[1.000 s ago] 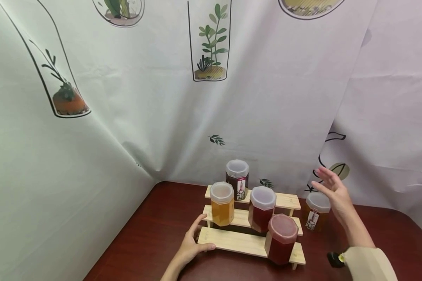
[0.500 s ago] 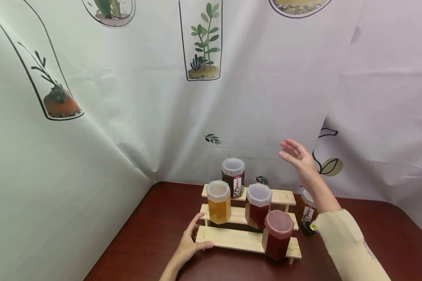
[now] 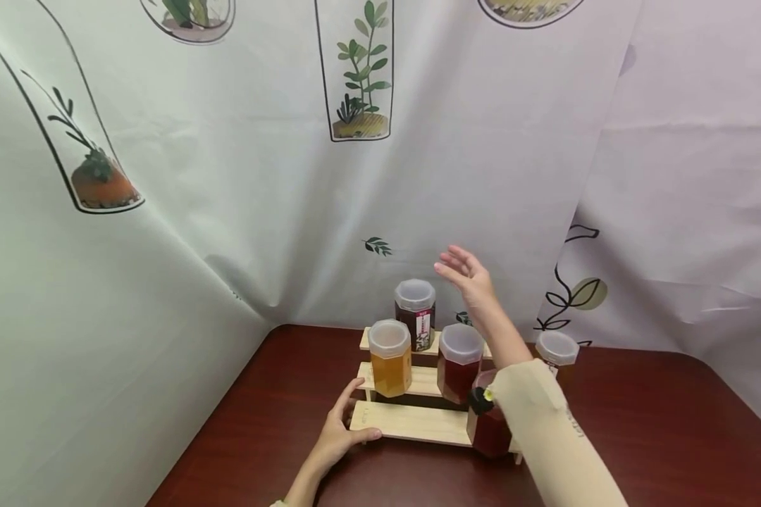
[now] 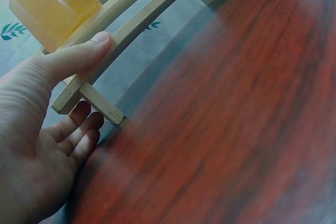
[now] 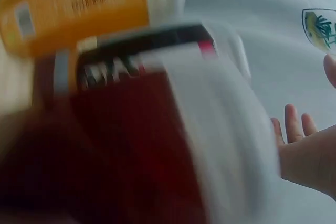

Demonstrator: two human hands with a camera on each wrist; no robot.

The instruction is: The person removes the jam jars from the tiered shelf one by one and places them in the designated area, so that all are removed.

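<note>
My left hand (image 3: 337,431) grips the left end of the bottom step of a three-step wooden rack (image 3: 412,422). In the left wrist view the thumb (image 4: 86,51) lies along the plank and the other fingers curl beneath its end. My right hand (image 3: 469,278) is in the air with nothing in it, just right of and above the dark jar (image 3: 415,317) on the top step. An amber jar (image 3: 390,370) and a red jar (image 3: 459,373) stand on the middle step. Another red jar (image 3: 490,429) on the bottom step is partly hidden by my right sleeve.
A labelled jar (image 3: 557,348) stands right of the rack, partly behind the right sleeve (image 3: 545,415). The rack sits on a dark red-brown table (image 3: 647,415). A plant-printed white cloth (image 3: 292,176) hangs close behind and to the left.
My right hand has swept left, from above the jar beside the rack to near the dark jar at the back. The left hand keeps its hold. The head view has shifted slightly.
</note>
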